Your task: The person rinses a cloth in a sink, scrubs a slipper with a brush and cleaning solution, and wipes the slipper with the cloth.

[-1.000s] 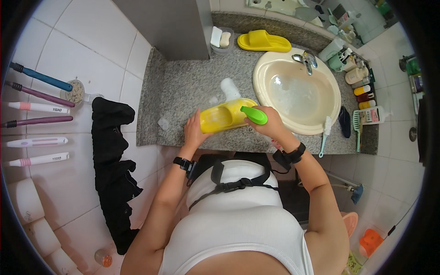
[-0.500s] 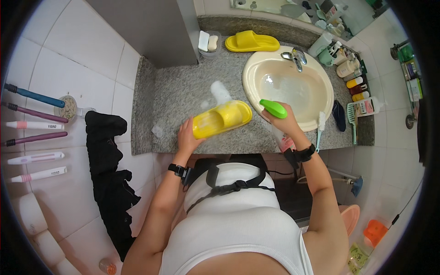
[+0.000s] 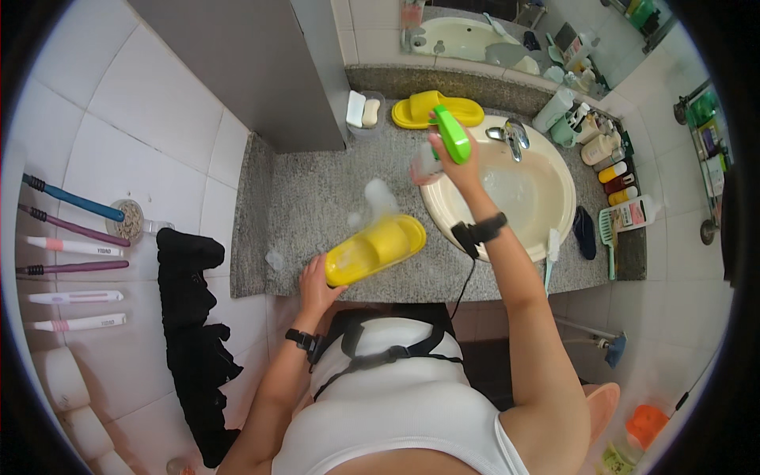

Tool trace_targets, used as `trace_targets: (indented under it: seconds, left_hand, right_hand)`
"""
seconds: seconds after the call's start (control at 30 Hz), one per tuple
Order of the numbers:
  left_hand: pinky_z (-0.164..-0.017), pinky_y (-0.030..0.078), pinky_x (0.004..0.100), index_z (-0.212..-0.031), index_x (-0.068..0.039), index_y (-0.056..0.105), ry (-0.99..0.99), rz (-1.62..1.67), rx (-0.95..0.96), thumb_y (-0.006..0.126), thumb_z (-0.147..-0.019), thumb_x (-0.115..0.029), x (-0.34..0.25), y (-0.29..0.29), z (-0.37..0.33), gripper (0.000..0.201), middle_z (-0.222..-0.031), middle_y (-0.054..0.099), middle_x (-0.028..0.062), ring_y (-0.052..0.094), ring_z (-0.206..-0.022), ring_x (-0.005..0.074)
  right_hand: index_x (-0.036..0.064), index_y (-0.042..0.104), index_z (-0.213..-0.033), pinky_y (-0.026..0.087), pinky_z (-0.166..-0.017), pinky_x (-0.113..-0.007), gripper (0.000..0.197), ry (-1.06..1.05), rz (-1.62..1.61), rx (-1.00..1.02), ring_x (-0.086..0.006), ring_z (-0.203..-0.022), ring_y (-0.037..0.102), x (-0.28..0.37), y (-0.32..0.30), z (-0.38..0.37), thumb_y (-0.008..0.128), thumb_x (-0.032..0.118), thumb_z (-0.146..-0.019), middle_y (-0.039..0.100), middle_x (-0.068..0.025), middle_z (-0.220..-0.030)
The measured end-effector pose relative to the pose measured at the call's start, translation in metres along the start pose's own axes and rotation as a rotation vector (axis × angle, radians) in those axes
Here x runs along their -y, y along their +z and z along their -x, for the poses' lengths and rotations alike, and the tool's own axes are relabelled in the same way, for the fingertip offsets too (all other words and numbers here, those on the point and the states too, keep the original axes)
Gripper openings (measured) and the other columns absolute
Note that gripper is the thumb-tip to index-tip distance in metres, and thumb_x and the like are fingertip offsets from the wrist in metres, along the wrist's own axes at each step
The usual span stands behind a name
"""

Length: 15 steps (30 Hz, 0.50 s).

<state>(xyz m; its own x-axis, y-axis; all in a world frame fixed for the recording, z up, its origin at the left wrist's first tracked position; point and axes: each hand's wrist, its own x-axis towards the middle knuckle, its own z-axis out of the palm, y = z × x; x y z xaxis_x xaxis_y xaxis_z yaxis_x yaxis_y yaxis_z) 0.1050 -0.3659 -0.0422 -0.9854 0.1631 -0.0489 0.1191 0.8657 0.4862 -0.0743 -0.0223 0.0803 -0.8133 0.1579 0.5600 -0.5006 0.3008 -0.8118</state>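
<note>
In my left hand (image 3: 317,289) is the near end of a yellow slipper (image 3: 389,241), held at a slant over the counter, with whitish suds on its surface. My right hand (image 3: 461,165) is closed around a spray bottle with a green head (image 3: 452,136); its clear and pink body (image 3: 426,166) shows over the sink's left rim. White foam (image 3: 380,195) lies on the counter just beyond the held slipper. A second yellow slipper (image 3: 404,115) rests at the back of the counter, partly covered by the spray head and my right hand.
The cream sink (image 3: 567,182) has a chrome faucet (image 3: 514,138). A white-headed brush (image 3: 552,244) lies on its near rim. Several bottles (image 3: 603,149) line the right wall. Two soap bars (image 3: 356,109) sit at the back left. Black clothing (image 3: 186,317) hangs on the left.
My right hand has carried the spray bottle from the counter's front edge up and away, toward the back slipper. The held slipper sits lower in view, and the whole view has shifted.
</note>
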Motion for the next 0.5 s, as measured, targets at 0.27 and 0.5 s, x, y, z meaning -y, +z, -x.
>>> trace_targets:
  seconds: [0.27,0.5]
  left_hand:
    - [-0.098,0.041,0.0474,-0.132,-0.004,0.047,-0.028,-0.002,0.053,0.089,-0.056,-0.026,0.000,-0.003,-0.001,0.090,-0.131,0.053,0.0175,0.050,-0.119,0.0373]
    - [-0.096,0.043,0.0464,-0.127,-0.003,0.052,0.032,0.135,0.012,0.090,-0.051,-0.019,0.011,0.004,-0.003,0.087,-0.121,0.059,0.0196,0.054,-0.112,0.0392]
  right_hand:
    - [0.0011,0.060,-0.119,0.051,-0.083,-0.035,0.049,0.303,0.212,0.269,-0.0287,-0.095,0.066,-0.083,0.054,-0.014,0.077,0.027,-0.081,0.068,-0.0148,-0.107]
    - [0.0005,0.037,-0.141,0.029,-0.109,-0.054,0.085,0.096,0.632,0.058,-0.0367,-0.129,0.044,-0.082,-0.022,0.025,0.072,0.047,-0.080,0.049,-0.0235,-0.135]
